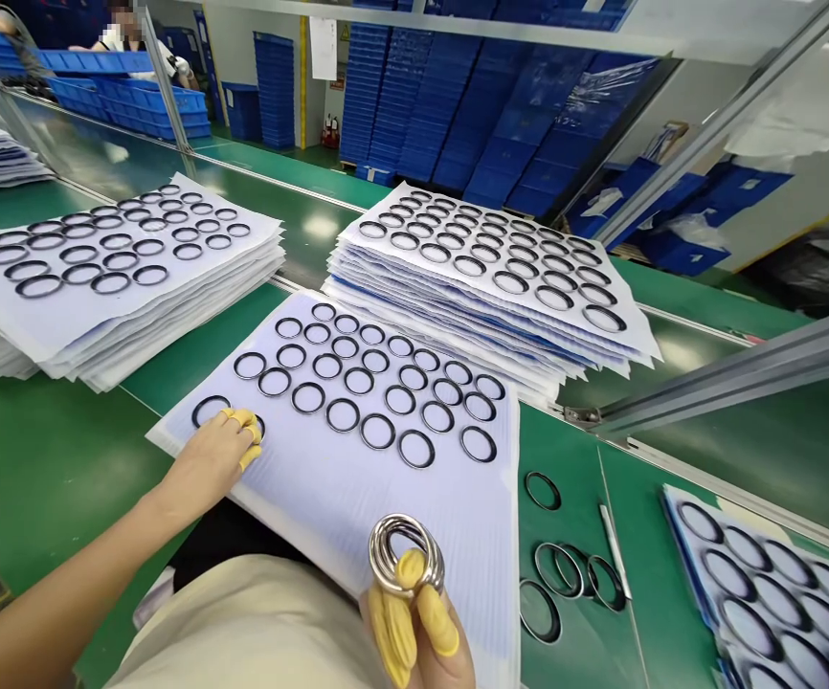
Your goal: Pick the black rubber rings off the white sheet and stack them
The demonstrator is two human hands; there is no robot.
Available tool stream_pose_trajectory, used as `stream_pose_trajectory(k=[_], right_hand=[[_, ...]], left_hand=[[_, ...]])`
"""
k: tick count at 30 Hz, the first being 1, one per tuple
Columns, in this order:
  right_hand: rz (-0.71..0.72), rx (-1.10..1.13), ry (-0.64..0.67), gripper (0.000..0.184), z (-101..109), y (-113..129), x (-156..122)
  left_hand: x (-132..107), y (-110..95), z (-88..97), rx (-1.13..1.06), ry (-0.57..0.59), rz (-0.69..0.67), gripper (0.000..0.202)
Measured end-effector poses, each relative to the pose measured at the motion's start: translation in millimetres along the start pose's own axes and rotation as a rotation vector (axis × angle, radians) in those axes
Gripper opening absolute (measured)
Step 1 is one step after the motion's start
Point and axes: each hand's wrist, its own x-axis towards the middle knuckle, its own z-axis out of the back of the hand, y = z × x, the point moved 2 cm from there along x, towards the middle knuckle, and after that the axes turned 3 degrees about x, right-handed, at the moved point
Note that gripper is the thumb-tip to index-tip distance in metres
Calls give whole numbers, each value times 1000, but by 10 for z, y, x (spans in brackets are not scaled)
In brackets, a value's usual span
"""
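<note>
A white sheet (357, 488) lies in front of me on the green table, with several black rings (377, 431) set in rows on it. My left hand (217, 455), yellow finger cots on its fingertips, is closed in a pinch at a ring near the sheet's left corner, partly hiding it. My right hand (414, 622), also in yellow cots, holds a small stack of shiny silver metal rings (406, 553) above the sheet's near edge.
Tall stacks of ring-filled sheets stand behind (493, 277) and to the left (113, 268). Loose rings (565, 569) and a pen-like tool (614, 547) lie on the table at right, beside another sheet (773, 593). An aluminium frame bar (730, 373) crosses the right. Blue crates are stacked behind.
</note>
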Motion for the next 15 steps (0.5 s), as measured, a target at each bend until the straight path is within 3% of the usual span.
stream_pose_trajectory(k=[3,5,11,15], right_hand=[[8,-10,-19,24,-5,-13,-32],[33,-12,-37,21,0,-31,-39],[54,-175,-53,21,-70,-83,63],[44,-259,-54,25,-116,-76,85]], left_hand=[[41,-9,46,-61,28,47,22],[51,-63,119,-241,43,76,19],[26,-556,380,-1400,263,120,20],[54,-870,461,-1849,435,154,32]])
